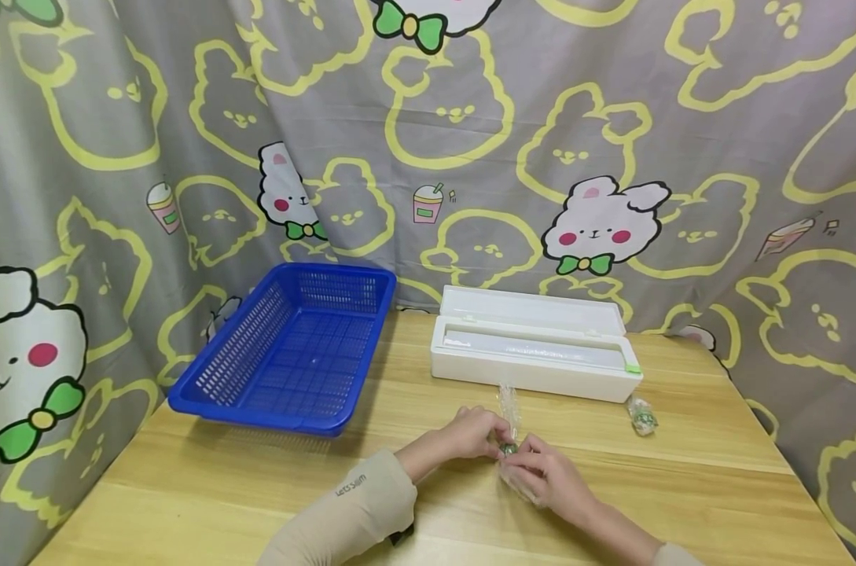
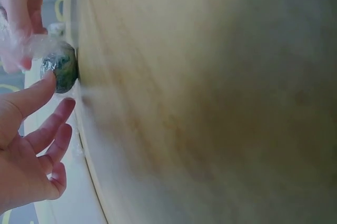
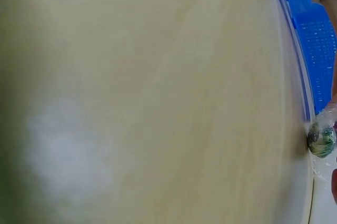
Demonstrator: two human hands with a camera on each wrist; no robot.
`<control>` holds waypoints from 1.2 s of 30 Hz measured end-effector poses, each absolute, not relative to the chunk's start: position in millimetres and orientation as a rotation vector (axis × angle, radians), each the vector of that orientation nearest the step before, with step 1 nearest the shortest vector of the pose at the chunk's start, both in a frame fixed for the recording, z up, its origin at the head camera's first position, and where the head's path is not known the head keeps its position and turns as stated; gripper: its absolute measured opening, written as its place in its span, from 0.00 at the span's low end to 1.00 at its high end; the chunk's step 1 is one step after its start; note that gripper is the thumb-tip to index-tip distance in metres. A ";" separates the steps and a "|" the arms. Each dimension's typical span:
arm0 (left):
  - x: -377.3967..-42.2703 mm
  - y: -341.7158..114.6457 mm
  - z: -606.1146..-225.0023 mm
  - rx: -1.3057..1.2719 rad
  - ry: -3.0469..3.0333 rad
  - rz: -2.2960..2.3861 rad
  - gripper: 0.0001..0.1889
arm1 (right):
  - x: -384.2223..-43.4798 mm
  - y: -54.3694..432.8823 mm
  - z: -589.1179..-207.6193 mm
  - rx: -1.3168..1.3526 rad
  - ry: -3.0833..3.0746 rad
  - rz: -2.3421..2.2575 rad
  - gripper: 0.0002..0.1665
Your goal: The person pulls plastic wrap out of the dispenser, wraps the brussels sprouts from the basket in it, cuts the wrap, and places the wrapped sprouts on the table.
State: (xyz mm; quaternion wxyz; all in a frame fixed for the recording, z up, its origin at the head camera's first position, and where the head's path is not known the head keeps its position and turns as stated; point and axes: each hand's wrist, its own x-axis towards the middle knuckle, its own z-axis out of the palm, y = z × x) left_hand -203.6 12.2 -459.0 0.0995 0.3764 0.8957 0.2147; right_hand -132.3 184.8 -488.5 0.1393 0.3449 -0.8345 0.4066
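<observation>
A small round green mottled ball (image 1: 508,449), wrapped in clear plastic film, sits on the table between both hands. The thumb of my left hand (image 1: 473,432) presses its side, with the index fingertip just below it in the left wrist view. Film (image 1: 521,486) gathers under the fingers of my right hand (image 1: 558,479), which pinch it beside the ball. From the ball a crumpled strip of film (image 1: 508,405) stretches toward the white box. In the right wrist view the ball (image 3: 321,139) shows pale streaks at the frame's edge; most of the right hand is outside that view.
Behind the hands stands a long white cling-film box (image 1: 534,377), its lid (image 1: 534,309) raised and a film roll (image 1: 534,346) inside. Another film-wrapped ball (image 1: 642,417) lies by its right end. A blue plastic basket (image 1: 279,417) occupies the table's left side. A patterned curtain (image 1: 470,157) hangs behind.
</observation>
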 end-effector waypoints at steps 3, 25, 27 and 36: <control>-204.0 12.6 -459.4 1.104 2.627 0.654 0.07 | -135.4 184.1 -489.4 0.862 -2.442 1.318 0.05; -207.1 13.4 -458.8 0.970 2.520 0.748 0.09 | -140.3 167.2 -488.8 0.001 -2.550 1.724 0.04; -207.2 13.8 -458.8 0.966 2.513 0.753 0.10 | -141.3 167.7 -488.7 -0.028 -2.551 1.733 0.07; -206.0 18.3 -457.9 0.953 2.547 0.731 0.10 | -141.6 167.5 -493.7 0.181 -2.420 1.701 0.11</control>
